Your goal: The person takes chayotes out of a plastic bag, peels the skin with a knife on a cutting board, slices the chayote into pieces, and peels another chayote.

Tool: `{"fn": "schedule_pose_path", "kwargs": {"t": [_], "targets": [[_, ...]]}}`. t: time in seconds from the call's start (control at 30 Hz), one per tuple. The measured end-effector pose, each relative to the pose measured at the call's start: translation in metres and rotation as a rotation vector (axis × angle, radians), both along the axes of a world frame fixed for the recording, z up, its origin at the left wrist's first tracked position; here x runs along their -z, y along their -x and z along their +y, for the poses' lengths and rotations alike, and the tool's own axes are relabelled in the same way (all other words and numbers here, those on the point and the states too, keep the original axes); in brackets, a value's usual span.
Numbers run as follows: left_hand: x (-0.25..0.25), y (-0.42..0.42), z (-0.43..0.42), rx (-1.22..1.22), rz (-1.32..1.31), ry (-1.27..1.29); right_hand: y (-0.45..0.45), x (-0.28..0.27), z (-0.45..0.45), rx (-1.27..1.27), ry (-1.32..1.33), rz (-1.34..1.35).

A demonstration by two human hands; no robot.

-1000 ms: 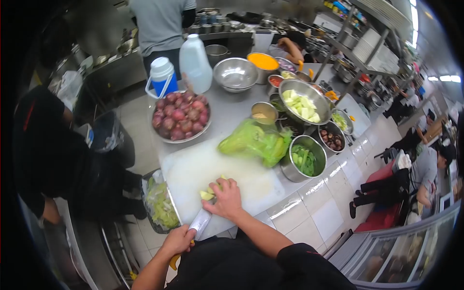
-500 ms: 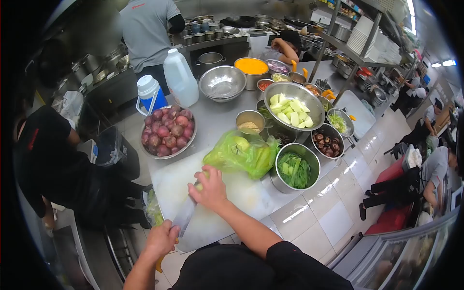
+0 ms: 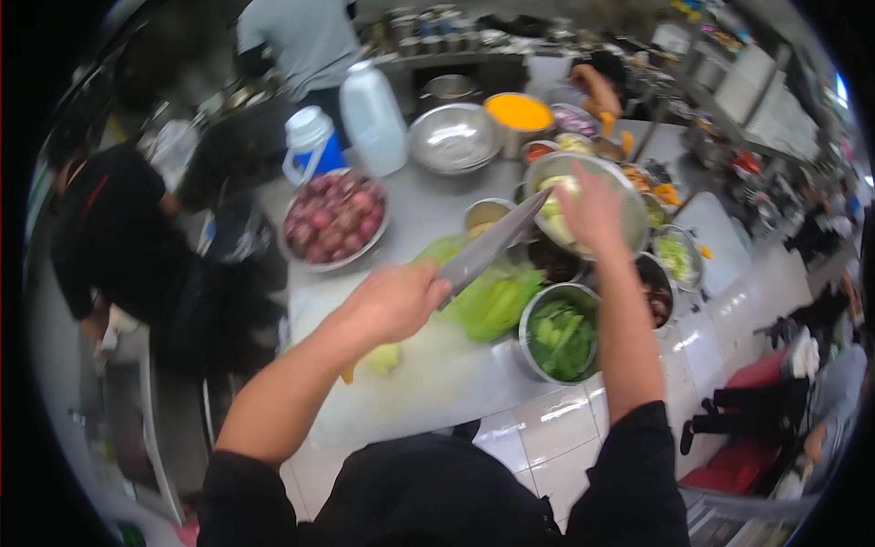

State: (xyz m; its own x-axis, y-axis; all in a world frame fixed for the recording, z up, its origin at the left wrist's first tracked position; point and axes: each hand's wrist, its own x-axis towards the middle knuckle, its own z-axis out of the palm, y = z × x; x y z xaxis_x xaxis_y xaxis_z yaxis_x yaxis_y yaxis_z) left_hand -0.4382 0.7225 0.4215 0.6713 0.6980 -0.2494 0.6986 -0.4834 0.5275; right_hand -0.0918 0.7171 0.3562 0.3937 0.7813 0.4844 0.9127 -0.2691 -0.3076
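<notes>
My left hand (image 3: 396, 301) is wrapped round the handle of a large kitchen knife (image 3: 492, 248), whose blade points up and to the right over the board. Over the rim of a steel bowl (image 3: 624, 196) with pale green cut vegetable pieces (image 3: 553, 208) reaches my right hand (image 3: 591, 211); motion smears its fingers, so whether they hold anything is unclear. A pale green piece (image 3: 383, 358) lies on the white cutting board (image 3: 437, 383), below my left forearm. Behind the knife lies a green plastic bag (image 3: 497, 305) with green vegetables inside.
A bowl of red onions (image 3: 335, 219) stands at the left, with a blue-and-white jug (image 3: 313, 144) and a clear plastic jug (image 3: 374, 118) behind. A pot of leafy greens (image 3: 561, 333) sits at the right edge. A co-worker in black (image 3: 118, 228) stands at the left.
My right hand has left the board and moved up and right to the bowl of cut pieces. My left hand has lifted the knife, swinging its blade up and right. The view has shifted.
</notes>
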Motion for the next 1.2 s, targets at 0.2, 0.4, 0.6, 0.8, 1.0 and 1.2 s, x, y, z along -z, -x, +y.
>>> {"fn": "schedule_pose_path", "kwargs": {"t": [0.2,0.4,0.6,0.8,1.0,1.2], "targets": [[0.029,0.170,-0.024,-0.418,-0.026,0.182,0.133,-0.039,-0.090,-0.616,0.065,0.279],[0.121,0.309,-0.108,-0.800,-0.007,0.436,0.288,0.106,-0.086,-0.645,0.636,0.357],[0.166,0.349,-0.126,-0.729,-0.088,0.634,0.338,0.145,-0.044,-0.510,0.660,0.247],[0.175,0.349,-0.106,-0.578,-0.106,0.720,0.363,0.130,-0.050,-0.504,0.579,0.334],[0.183,0.332,-0.080,-0.432,-0.051,0.697,0.400,0.166,-0.058,-0.467,0.363,0.230],[0.163,0.314,-0.075,-0.423,-0.017,0.700,0.394,0.177,-0.062,-0.496,0.060,0.309]]}}
